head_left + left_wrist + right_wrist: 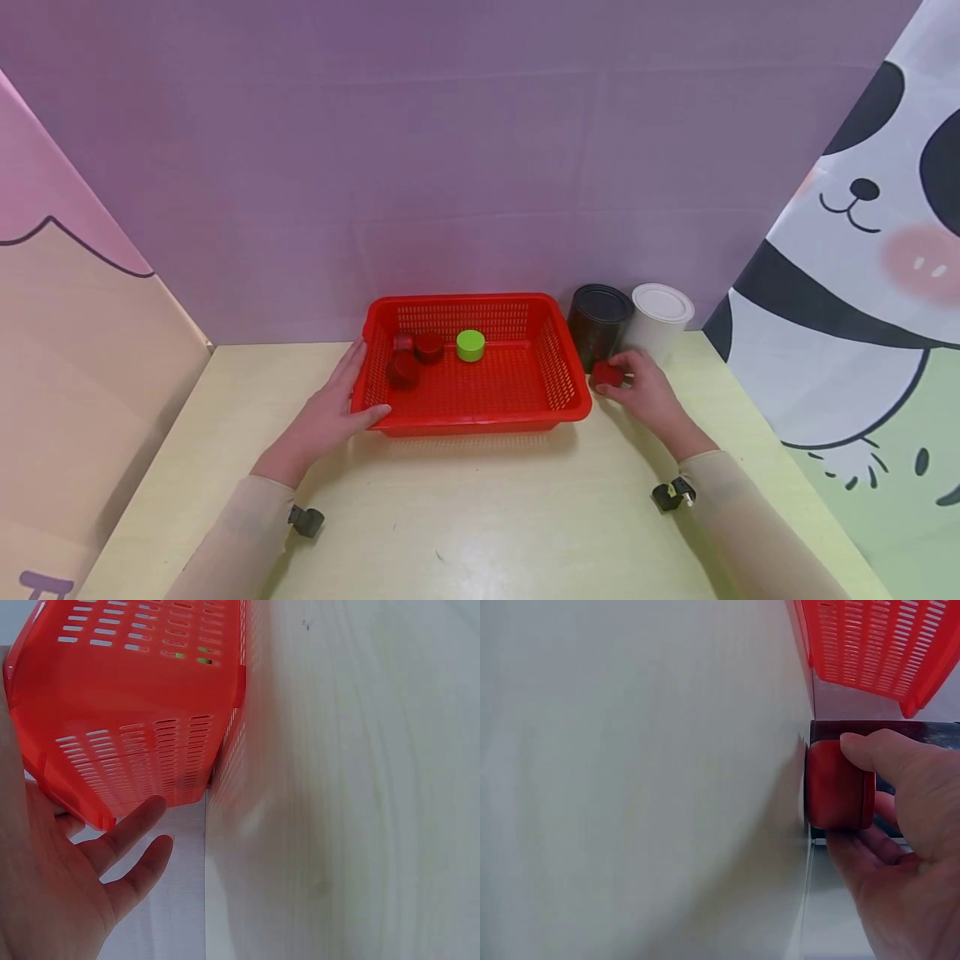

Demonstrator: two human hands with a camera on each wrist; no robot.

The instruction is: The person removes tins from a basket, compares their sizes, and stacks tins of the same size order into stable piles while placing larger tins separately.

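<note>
A red plastic basket [480, 419] with slotted walls stands on the table. My left hand [339, 398] rests against its left end, thumb over the front left corner and the other fingers spread along the side. In the left wrist view two straight fingers [135, 832] stand clear of the basket wall. My right hand [647, 390] pinches a small round red container [838, 785] between thumb and fingers, at table level in front of the black can [602, 307]. Inside the basket are a light green round container [470, 346] and several red ones [429, 347] at the left.
A white can [663, 307] stands to the right of the black can, both by the back wall [480, 167]. The light wooden table [465, 517] reaches forward to me. A printed panda panel [862, 275] borders the right side.
</note>
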